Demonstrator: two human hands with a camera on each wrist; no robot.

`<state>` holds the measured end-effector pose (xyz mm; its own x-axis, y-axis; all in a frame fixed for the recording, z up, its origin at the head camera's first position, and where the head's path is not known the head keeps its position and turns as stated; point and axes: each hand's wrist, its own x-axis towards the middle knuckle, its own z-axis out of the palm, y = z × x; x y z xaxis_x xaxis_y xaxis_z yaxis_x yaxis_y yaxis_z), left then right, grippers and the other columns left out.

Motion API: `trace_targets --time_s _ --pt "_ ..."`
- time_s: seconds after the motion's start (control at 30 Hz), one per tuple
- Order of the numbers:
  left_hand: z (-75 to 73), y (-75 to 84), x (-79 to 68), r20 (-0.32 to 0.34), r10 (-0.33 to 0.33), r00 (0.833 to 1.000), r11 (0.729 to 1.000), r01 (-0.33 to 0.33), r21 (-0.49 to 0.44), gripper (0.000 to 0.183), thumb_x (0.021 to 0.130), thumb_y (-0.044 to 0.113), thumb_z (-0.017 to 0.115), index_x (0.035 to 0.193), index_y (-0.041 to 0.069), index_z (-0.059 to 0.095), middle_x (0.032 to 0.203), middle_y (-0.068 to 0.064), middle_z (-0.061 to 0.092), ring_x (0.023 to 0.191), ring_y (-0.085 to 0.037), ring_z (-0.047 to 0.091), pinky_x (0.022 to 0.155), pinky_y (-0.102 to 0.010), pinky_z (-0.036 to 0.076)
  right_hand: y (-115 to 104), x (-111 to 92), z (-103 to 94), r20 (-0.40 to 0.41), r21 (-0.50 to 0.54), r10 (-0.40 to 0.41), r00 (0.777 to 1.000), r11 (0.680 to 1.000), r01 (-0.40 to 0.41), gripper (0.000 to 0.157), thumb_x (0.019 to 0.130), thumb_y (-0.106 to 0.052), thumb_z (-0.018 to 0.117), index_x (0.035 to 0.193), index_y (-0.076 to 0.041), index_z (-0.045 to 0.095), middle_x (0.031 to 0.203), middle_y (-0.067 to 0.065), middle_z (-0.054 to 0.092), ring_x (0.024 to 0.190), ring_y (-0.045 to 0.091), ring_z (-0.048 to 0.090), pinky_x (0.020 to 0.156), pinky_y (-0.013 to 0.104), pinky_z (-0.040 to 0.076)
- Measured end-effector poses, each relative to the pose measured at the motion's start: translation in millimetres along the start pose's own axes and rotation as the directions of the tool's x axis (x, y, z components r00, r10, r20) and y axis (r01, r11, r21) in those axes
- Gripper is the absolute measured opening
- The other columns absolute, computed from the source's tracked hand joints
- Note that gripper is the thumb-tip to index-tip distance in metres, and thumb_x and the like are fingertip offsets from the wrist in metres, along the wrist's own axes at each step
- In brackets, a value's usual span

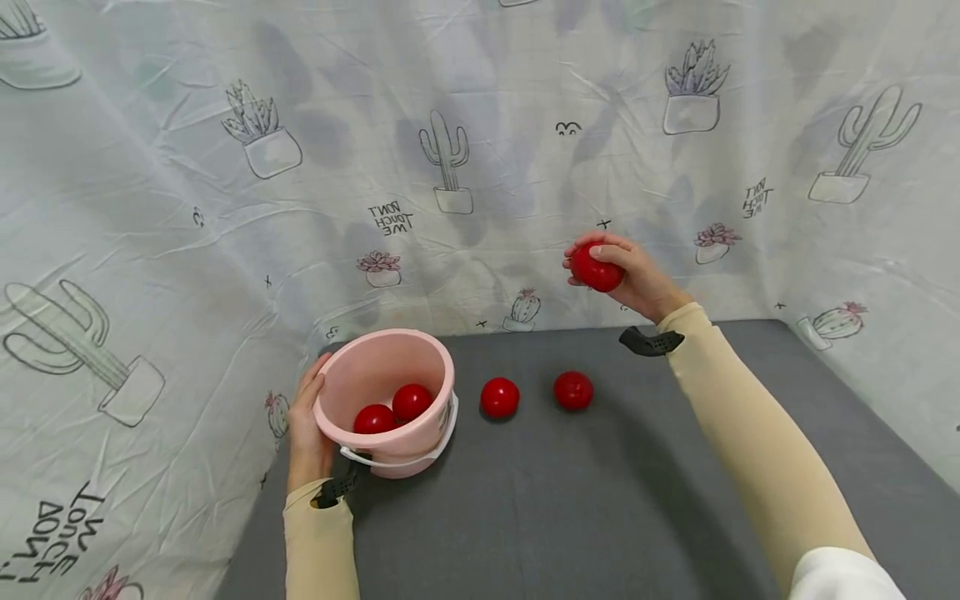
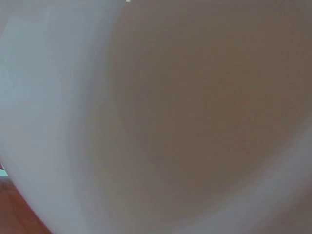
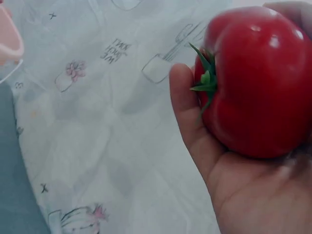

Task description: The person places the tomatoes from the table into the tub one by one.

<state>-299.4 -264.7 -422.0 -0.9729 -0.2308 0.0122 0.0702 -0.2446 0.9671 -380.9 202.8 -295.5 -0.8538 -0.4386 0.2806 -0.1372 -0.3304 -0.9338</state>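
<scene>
Head: right hand point(image 1: 626, 271) grasps red tomato point(image 1: 597, 268) above surface point(image 1: 525, 500); left hand point(image 1: 304, 425) against pink bucket point(image 1: 375, 367), two tomatoes point(image 1: 412, 402) inside, two more point(image 1: 499, 398) beside. Left wrist: blurred; that hand's finger curl cannot be confirmed. Right wrist: fingers point(image 3: 183, 90) clasp the tomato, green calyx point(image 3: 206, 79) showing

Bright head view; soft shadow point(image 1: 667, 483) on table point(image 1: 480, 533); glints on tomato point(image 3: 258, 92); left-wrist view blurred.

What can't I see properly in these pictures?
Head view: part of the left hand, behind the bucket; the bottoms of the tomatoes inside, behind its near side.
Left wrist view: almost everything, blurred.
Right wrist view: most of the bucket, cut off by the left edge; the held tomato's far side, turned away.
</scene>
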Motion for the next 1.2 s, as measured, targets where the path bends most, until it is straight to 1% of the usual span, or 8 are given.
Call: trace_targets --time_s 0.17,0.27,0.43,0.6,0.73,0.9,1.0,1.2 --pt "-0.9 0.1 2.2 0.004 0.008 1.0 1.0 -0.008 -0.006 0.047 0.107 0.039 0.032 0.151 0.027 0.047 0.157 0.004 0.043 0.138 -0.015 0.042 0.121 -0.037 0.035 -16.4 20.9 10.8 0.064 -0.045 0.025 0.998 0.999 -0.022 0.022 0.1 -0.01 0.049 0.114 -0.012 0.066 0.119 0.007 0.065 0.11 0.024 0.062 0.091 0.037 0.059" --pt "-1.6 -0.1 3.0 0.003 0.004 1.0 1.0 -0.004 -0.014 0.048 0.107 0.038 0.032 0.151 0.026 0.046 0.157 0.004 0.042 0.138 -0.014 0.042 0.121 -0.036 0.034 -22.5 35.0 18.6 0.082 -0.07 0.036 0.996 0.997 -0.031 0.021 0.099 -0.012 0.051 0.114 -0.012 0.066 0.118 0.008 0.065 0.111 0.025 0.062 0.091 0.037 0.059" --pt "-2.1 -0.1 3.7 -0.005 -0.004 1.0 1.0 0.004 -0.018 0.048 0.107 0.039 0.032 0.151 0.027 0.046 0.156 0.004 0.043 0.138 -0.014 0.043 0.121 -0.036 0.035 -24.8 61.2 38.7 0.101 -0.03 0.036 0.994 0.999 -0.033 0.019 0.098 -0.015 0.055 0.112 -0.01 0.066 0.117 0.008 0.066 0.11 0.026 0.061 0.09 0.036 0.058" --pt "-1.4 0.4 4.1 -0.006 -0.007 1.0 1.0 0.007 -0.024 0.048 0.107 0.039 0.032 0.151 0.026 0.046 0.156 0.003 0.044 0.137 -0.014 0.043 0.121 -0.037 0.034 -18.2 85.3 61.2 0.174 0.001 0.04 0.984 0.999 -0.04 0.019 0.097 -0.014 0.053 0.11 -0.009 0.067 0.115 0.009 0.066 0.11 0.027 0.062 0.088 0.037 0.058" --pt "0.1 0.1 4.5 -0.002 -0.005 1.0 1.0 0.005 -0.023 0.047 0.107 0.038 0.031 0.151 0.026 0.046 0.155 0.003 0.044 0.137 -0.014 0.044 0.12 -0.037 0.035 -12.9 98.7 75.1 0.232 -0.018 0.063 0.971 0.998 -0.061 0.02 0.095 -0.015 0.054 0.111 -0.009 0.065 0.117 0.009 0.064 0.112 0.028 0.061 0.089 0.039 0.057" --pt "0.1 0.3 4.7 -0.002 0.002 1.0 1.0 -0.002 -0.026 0.047 0.107 0.038 0.032 0.15 0.027 0.047 0.155 0.004 0.044 0.137 -0.015 0.044 0.12 -0.039 0.035 -2.9 113.7 90.7 0.277 -0.025 0.102 0.956 0.995 -0.099 0.021 0.094 -0.017 0.055 0.111 -0.01 0.065 0.117 0.011 0.063 0.112 0.029 0.06 0.088 0.039 0.058" --pt "-0.3 2.0 4.4 0.005 0.001 1.0 1.0 -0.001 -0.025 0.047 0.107 0.037 0.031 0.151 0.027 0.046 0.156 0.004 0.042 0.138 -0.015 0.042 0.122 -0.04 0.033 6.6 124.2 101.6 0.292 -0.011 0.114 0.95 0.993 -0.115 0.021 0.093 -0.016 0.054 0.11 -0.01 0.065 0.116 0.011 0.063 0.11 0.028 0.061 0.086 0.038 0.058" --pt "-0.2 1.9 4.8 0.003 0.015 1.0 1.0 -0.014 -0.027 0.046 0.107 0.036 0.032 0.149 0.025 0.049 0.154 0.003 0.045 0.136 -0.016 0.044 0.121 -0.039 0.034 25.4 139.4 127.1 0.342 0.028 0.138 0.93 0.987 -0.157 0.021 0.091 -0.015 0.052 0.106 -0.009 0.066 0.113 0.012 0.064 0.108 0.028 0.061 0.086 0.039 0.058"
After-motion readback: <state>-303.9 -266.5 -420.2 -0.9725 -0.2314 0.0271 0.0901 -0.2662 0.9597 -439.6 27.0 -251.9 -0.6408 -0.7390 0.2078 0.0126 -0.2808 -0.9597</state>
